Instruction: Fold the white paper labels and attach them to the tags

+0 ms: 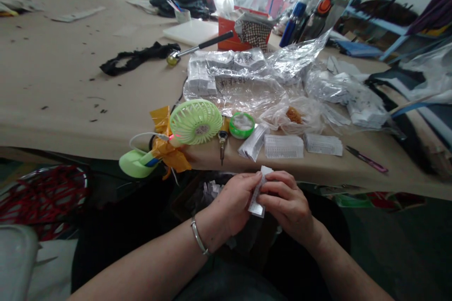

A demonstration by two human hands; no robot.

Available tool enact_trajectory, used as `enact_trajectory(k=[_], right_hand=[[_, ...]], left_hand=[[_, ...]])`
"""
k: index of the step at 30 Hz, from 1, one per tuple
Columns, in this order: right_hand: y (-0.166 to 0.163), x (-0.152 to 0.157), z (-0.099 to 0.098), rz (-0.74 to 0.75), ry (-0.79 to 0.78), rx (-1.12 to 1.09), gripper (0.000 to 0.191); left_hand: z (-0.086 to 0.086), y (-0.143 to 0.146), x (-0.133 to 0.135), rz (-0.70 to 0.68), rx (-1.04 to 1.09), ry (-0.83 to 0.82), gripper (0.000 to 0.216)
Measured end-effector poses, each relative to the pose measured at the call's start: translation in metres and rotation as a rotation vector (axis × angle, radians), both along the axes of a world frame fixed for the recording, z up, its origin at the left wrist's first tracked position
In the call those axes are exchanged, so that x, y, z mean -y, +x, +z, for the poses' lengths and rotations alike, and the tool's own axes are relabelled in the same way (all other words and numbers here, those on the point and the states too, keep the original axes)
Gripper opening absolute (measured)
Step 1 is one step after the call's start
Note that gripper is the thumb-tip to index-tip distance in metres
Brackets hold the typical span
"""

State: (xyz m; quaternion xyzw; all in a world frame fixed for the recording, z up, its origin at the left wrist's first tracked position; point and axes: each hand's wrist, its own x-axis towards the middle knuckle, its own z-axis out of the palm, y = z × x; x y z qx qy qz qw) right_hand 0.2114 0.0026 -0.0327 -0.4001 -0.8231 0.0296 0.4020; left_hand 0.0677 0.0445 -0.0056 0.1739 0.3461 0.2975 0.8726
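My left hand (235,200) and my right hand (287,202) meet just below the table's front edge, over my lap. Both pinch a small white printed label strip (257,195), which stands roughly upright between the fingers. A silver bangle (199,237) circles my left wrist. On the table right above the hands lie stacks of the same white labels (283,146) and a further stack (324,144). A folded bundle of labels (252,142) leans beside them.
A green mini fan (195,122) taped with yellow tape stands at the table edge, next to a soldering-type tool (222,143) and a green tape roll (242,125). Clear plastic bags of labels (240,80) lie behind. Pink snips (367,159) lie at right. A red basket (42,195) sits at lower left.
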Motion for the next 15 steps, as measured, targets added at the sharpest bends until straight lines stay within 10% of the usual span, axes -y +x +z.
enact_trajectory(k=[7,15], right_hand=[[0.01,0.005,0.003,-0.016,-0.04,0.025,0.026],[0.096,-0.015,-0.003,-0.799,-0.048,0.381,0.059]], left_hand=[[0.001,0.0,0.0,-0.029,-0.1,0.03,0.012],[-0.002,0.0,0.002,-0.081,-0.337,-0.013,0.007]])
